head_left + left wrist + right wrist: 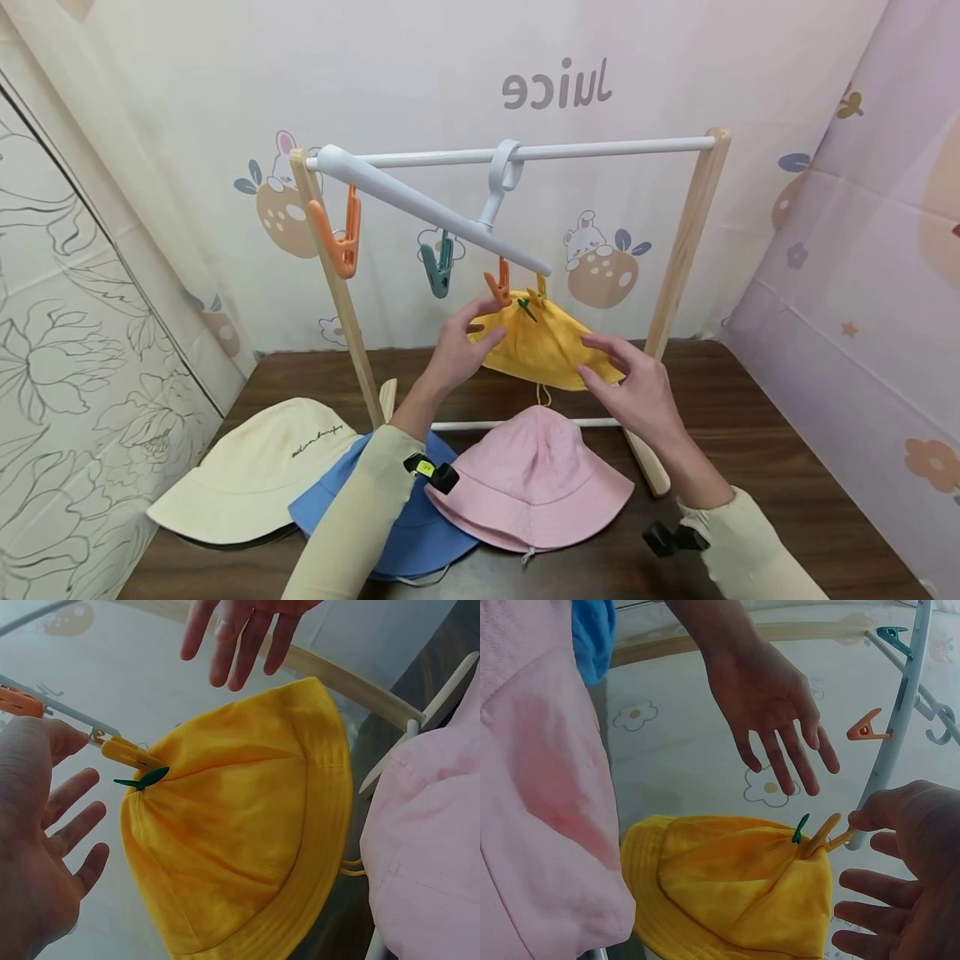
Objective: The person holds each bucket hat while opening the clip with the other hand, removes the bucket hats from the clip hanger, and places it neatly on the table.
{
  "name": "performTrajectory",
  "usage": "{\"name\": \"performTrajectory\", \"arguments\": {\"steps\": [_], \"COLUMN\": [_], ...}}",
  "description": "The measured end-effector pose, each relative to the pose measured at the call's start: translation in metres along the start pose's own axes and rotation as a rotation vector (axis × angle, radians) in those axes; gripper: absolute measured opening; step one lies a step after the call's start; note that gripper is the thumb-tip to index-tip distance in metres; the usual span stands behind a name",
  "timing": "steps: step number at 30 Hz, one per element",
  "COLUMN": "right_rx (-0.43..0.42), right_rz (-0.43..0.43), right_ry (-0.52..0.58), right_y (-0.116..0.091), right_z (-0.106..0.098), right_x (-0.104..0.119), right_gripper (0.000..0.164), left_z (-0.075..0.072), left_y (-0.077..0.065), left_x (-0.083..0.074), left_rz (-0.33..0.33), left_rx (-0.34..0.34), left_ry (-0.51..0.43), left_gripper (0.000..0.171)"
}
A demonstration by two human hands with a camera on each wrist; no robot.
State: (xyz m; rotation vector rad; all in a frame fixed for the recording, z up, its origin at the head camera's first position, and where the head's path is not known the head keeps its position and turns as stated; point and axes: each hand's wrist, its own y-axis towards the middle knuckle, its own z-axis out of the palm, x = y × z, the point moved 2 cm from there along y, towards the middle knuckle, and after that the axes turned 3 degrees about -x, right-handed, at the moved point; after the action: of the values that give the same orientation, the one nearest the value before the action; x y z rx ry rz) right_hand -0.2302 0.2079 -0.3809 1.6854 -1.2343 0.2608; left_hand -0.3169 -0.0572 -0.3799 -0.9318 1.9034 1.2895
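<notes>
A yellow bucket hat (551, 346) with a small green leaf on its crown hangs from the yellow clip (129, 752) at the near end of a white hanger (420, 204). To its left is my left hand (459, 342), fingers spread and holding nothing, near the small orange clip (500, 282). My right hand (637, 383) is at the hat's right side, its fingers apart and loosely bent with nothing between them. In the left wrist view a gap shows between the left fingers and the hat.
The hanger hooks over the white rail of a wooden-sided rack (693, 242). A green clip (438, 265) and a larger orange clip (341, 237) hang from it. On the brown table (757, 433) lie a cream hat (262, 471), a blue hat (420, 529) and a pink hat (536, 479).
</notes>
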Motion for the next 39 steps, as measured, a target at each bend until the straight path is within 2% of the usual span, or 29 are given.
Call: {"name": "performTrajectory", "arguments": {"steps": [10, 32, 39], "right_rx": [-0.046, -0.069, -0.035], "right_rz": [-0.045, 0.001, 0.011], "right_ry": [0.003, -0.088, -0.058], "right_y": [0.008, 0.014, 0.018], "right_z": [0.002, 0.004, 0.009], "right_x": [-0.003, -0.011, -0.015], "right_gripper": [0.039, 0.048, 0.051], "left_z": [0.004, 0.014, 0.015], "left_y": [0.008, 0.018, 0.023], "left_x": [0.003, 0.009, 0.010], "left_rz": [-0.019, -0.068, -0.076], "left_rx": [-0.032, -0.073, -0.067], "left_ry": [-0.016, -0.047, -0.069], "left_gripper": [0.045, 0.043, 0.044]}}
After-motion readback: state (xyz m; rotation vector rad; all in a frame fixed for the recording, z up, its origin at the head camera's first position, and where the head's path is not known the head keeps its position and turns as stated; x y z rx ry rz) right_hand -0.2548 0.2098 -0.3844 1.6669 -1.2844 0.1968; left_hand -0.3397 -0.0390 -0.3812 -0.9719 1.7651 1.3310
